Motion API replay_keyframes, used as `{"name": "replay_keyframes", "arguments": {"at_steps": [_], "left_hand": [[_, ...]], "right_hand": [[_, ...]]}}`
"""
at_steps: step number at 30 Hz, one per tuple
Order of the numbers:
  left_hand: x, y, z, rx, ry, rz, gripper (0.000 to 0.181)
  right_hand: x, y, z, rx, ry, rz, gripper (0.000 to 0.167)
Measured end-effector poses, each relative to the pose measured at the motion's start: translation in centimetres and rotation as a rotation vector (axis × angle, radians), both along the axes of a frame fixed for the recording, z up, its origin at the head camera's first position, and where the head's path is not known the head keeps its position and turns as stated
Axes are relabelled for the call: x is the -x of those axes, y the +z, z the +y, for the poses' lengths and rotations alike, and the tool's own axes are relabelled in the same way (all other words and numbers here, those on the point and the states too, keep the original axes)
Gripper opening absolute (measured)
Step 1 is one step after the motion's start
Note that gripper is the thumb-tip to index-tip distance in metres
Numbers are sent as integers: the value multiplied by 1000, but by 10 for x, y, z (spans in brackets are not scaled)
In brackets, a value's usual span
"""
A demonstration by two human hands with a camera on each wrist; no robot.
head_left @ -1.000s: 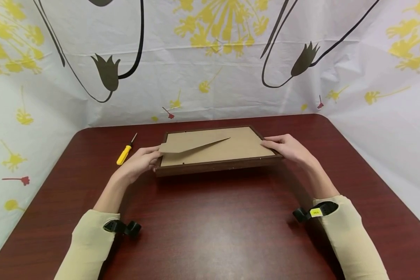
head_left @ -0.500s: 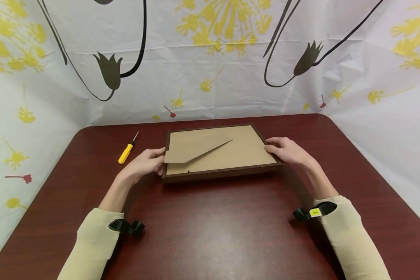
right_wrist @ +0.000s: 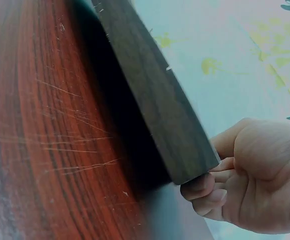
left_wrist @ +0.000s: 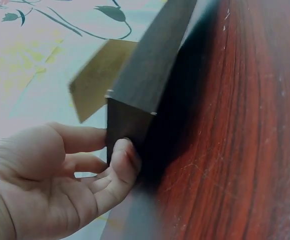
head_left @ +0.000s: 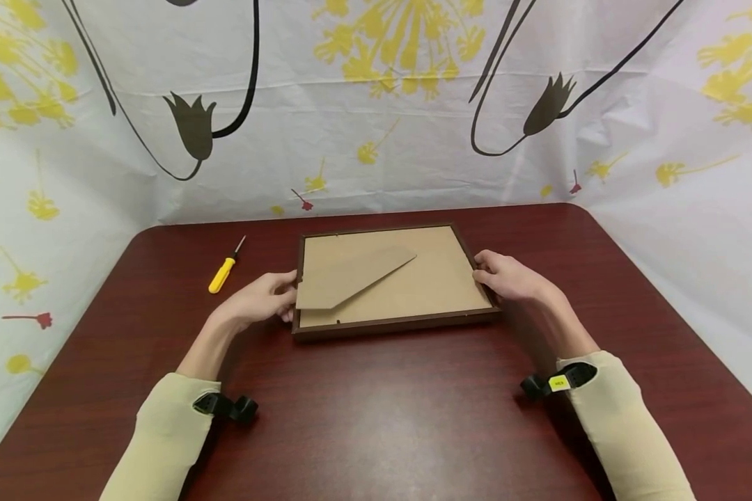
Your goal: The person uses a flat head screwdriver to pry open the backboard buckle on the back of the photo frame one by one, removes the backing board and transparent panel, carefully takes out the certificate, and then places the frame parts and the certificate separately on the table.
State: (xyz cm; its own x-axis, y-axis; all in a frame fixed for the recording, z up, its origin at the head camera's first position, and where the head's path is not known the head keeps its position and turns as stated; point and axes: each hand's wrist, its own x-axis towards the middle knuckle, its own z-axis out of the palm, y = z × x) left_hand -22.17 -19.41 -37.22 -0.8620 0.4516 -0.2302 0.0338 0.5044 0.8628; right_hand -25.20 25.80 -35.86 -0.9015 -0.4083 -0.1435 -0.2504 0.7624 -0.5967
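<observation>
A dark wooden frame (head_left: pixel 401 325) lies back side up on the table, its tan backing board (head_left: pixel 439 278) facing up. A folded cardboard flap (head_left: pixel 345 278) stands out from the board at the left. My left hand (head_left: pixel 257 300) grips the frame's left side; in the left wrist view the fingers of my left hand (left_wrist: pixel 60 175) curl under the frame's corner (left_wrist: pixel 130 120). On the opposite side my right hand (head_left: pixel 514 278) holds the right edge, and in the right wrist view fingertips of my right hand (right_wrist: pixel 255 175) are under the frame's end (right_wrist: pixel 185 155).
A yellow-handled screwdriver (head_left: pixel 222 275) lies left of the frame, its tip toward the back. The dark red table (head_left: pixel 376 417) meets a white patterned cloth (head_left: pixel 376 125) behind it and at both sides.
The frame's near edge has come down toward the table and closer to me, and the frame looks flatter. Both hands have kept their grip and moved down with it.
</observation>
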Motion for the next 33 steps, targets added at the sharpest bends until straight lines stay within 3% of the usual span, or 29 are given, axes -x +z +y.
{"name": "replay_keyframes", "arguments": {"at_steps": [5,15,21,28,33], "left_hand": [[-2,-2,0,33,-39,20,61],[-2,-2,2,45,-38,16,65],[-1,-2,0,26,-21,-23,68],[1,-2,-3,-24,18,-102,60],[4,1,-5,14,57,-61,59]], "right_hand": [[1,-2,-2,1,14,-8,29],[1,-6,0,38,61,-54,26],[2,-6,0,25,30,-101,28],[4,-8,3,110,27,-159,28],[4,-8,4,182,54,-236,33]]}}
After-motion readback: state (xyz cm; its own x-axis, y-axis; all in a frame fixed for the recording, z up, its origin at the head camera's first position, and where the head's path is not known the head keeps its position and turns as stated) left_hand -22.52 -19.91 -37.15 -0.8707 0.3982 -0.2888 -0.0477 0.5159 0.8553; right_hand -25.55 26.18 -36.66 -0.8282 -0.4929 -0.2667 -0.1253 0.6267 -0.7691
